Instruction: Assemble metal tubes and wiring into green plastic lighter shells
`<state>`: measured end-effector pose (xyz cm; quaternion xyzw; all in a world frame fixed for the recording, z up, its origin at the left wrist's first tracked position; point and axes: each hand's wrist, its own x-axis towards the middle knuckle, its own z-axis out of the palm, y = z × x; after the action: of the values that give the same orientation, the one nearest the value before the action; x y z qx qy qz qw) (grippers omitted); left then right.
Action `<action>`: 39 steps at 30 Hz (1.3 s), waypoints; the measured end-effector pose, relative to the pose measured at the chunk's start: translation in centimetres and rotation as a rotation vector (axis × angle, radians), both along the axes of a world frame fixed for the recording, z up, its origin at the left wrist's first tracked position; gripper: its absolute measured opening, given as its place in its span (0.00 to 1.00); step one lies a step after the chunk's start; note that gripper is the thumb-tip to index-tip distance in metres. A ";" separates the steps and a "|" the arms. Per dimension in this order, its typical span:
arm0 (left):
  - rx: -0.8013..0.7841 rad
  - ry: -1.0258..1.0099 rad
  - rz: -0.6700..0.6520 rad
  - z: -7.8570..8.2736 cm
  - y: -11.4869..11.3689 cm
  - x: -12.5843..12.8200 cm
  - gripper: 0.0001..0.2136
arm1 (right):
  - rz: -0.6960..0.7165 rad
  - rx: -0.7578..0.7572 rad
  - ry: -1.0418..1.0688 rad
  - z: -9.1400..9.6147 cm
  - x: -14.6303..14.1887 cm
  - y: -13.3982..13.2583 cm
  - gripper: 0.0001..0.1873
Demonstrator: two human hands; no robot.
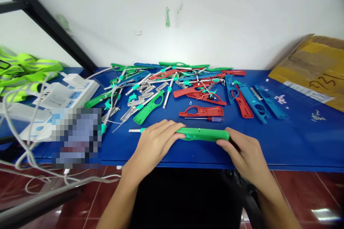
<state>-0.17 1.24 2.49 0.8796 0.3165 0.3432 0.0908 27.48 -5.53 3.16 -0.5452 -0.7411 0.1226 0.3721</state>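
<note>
Both my hands hold a green gas lighter (205,134) level above the blue table's front part. My left hand (157,141) is wrapped round its front part, and the metal tube sticks out to the left past my fingers. At the handle's right end, my right hand (244,146) pinches it between thumb and fingers. Just behind it lie a screwdriver (215,118) with a purple handle and a red lighter shell half (206,111). A green shell half (149,109) rests further left, beside the heap of parts.
Lighter tubes, clear tanks and coloured shells are heaped along the wall. Blue shell halves (252,102) lie right of the heap, near a cardboard box (317,75). On the left are a power strip (83,94), cables, a blurred-out device (77,137) and yellow reflective straps (34,65).
</note>
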 end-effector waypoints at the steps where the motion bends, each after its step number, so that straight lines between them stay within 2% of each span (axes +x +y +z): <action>1: 0.000 0.002 -0.003 -0.1 0.0 0.0 0.15 | -0.007 0.003 0.003 -0.1 0.0 -0.1 0.23; 7: -0.001 0.059 0.002 0.0 -0.2 0.2 0.17 | -0.021 -0.007 0.083 -0.5 0.1 -0.3 0.28; 11: -0.040 0.096 -0.037 -0.1 -0.7 0.3 0.27 | -0.029 -0.046 0.114 -0.6 -0.2 0.0 0.33; 14: -0.035 0.091 -0.029 -0.6 -0.8 0.2 0.22 | -0.022 -0.052 0.093 -0.6 -0.1 0.1 0.34; 18: -0.072 0.063 -0.022 -0.7 -0.8 0.0 0.18 | -0.068 -0.021 0.006 -1.0 0.1 0.1 0.24; 21: -0.056 0.085 -0.020 -0.5 -0.9 0.1 0.17 | -0.024 0.033 -0.044 -1.4 0.2 0.2 0.32; 24: -0.028 0.151 -0.005 -0.4 -1.0 0.2 0.18 | 0.103 0.105 -0.104 -1.6 0.1 0.2 0.20; 26: -0.029 0.184 0.007 -0.5 -1.1 0.3 0.19 | 0.124 0.150 -0.142 -1.6 0.0 0.3 0.16; 31: -0.007 0.189 -0.019 -0.6 -1.0 0.1 0.20 | 0.078 0.215 -0.178 -1.6 0.2 0.4 0.13; 36: 0.039 0.149 -0.050 -0.5 -0.9 0.2 0.15 | 0.130 0.271 -0.255 -1.3 -0.4 0.6 0.12; 39: 0.054 0.116 -0.109 -0.5 -0.8 0.3 0.13 | 0.160 0.368 -0.363 -1.2 -1.4 0.6 0.11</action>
<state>0.12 0.43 2.02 0.9161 0.2635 0.2946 0.0672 26.10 -4.91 1.99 -0.4211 -0.8461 -0.0850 0.3154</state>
